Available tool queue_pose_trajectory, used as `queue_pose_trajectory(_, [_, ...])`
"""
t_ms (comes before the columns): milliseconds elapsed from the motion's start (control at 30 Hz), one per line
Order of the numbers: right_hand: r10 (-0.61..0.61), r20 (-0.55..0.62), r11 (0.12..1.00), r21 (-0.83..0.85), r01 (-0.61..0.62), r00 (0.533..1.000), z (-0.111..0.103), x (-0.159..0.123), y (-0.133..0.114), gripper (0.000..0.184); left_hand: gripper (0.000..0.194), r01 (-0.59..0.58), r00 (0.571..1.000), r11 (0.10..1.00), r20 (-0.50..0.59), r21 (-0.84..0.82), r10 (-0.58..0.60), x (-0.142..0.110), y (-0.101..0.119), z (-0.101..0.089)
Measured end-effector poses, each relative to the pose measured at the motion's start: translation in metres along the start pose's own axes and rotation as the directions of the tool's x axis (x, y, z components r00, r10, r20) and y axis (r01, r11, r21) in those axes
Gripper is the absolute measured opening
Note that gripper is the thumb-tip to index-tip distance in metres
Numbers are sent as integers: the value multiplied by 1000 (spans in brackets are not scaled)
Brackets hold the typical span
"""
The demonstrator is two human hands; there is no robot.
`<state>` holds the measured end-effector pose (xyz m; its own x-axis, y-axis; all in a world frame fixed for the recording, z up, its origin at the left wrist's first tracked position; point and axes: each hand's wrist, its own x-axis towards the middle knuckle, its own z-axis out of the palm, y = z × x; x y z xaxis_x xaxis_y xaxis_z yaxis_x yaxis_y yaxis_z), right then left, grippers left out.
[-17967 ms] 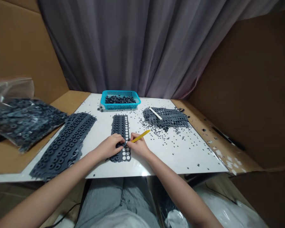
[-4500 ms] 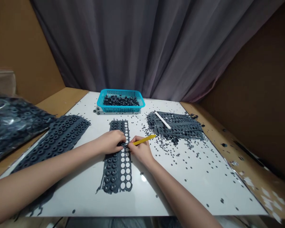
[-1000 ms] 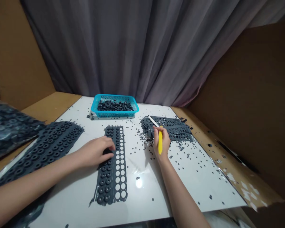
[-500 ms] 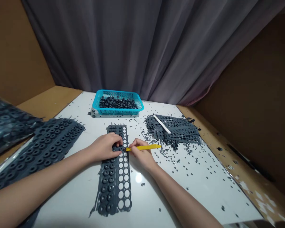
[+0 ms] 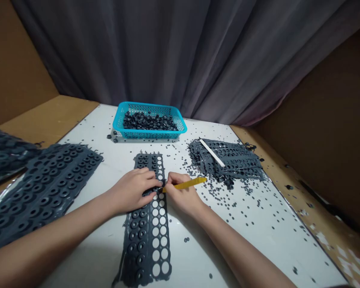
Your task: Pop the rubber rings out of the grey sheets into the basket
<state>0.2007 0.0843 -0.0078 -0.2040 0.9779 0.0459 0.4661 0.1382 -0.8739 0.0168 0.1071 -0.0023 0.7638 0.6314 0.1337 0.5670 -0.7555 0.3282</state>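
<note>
A long dark grey rubber strip (image 5: 141, 240) lies on the white board, with raised rings in its left columns and round punched holes down its right side. My left hand (image 5: 131, 190) presses on the strip's upper part, fingertips near its holes. Just beside it, my right hand (image 5: 183, 192) grips a slim yellow pointed tool (image 5: 189, 183), whose tip meets the strip by my left fingers. The exact contact point is hidden by my fingers.
A blue perforated basket (image 5: 150, 135) holds dark rubber rings. A stack of punched sheets (image 5: 231, 162) with a white strip (image 5: 211, 152) lies right, and a wide sheet (image 5: 42, 192) left. Small grey bits dot the white board (image 5: 258, 248). Cardboard and a curtain (image 5: 168, 52) surround it.
My right hand has come back from the stack on the right to the strip, and the tool now lies nearly flat instead of upright. The view has tilted slightly downward.
</note>
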Motion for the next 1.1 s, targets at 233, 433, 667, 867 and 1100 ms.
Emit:
queue_pose_trajectory(233, [-39, 33, 999, -13, 40, 999, 1, 7, -1, 21, 16, -77, 996, 966, -12, 247, 83, -2, 8, 8])
queue_pose_trajectory(433, [-37, 10, 998, 60, 37, 999, 0, 5, 6, 20, 17, -125, 991, 914, -5, 387, 137, -3, 13, 13])
queue_pose_trajectory(667, [-9, -3, 996, 84, 9, 1000, -1, 7, 5, 21, 21, 17, 998, 979, -59, 205, -5, -2, 10, 15])
queue_pose_trajectory(867, [-9, -1, 993, 117, 9, 1000, -1, 6, 4, 22, 21, 173, 981, 965, -59, -198, -187, -1, 8, 12])
queue_pose_trajectory(1100, [25, 5, 988, 154, -26, 1000, -2, 6, 2, 23, 25, 378, 886, 788, -58, -487, -461, 0, 1, 4])
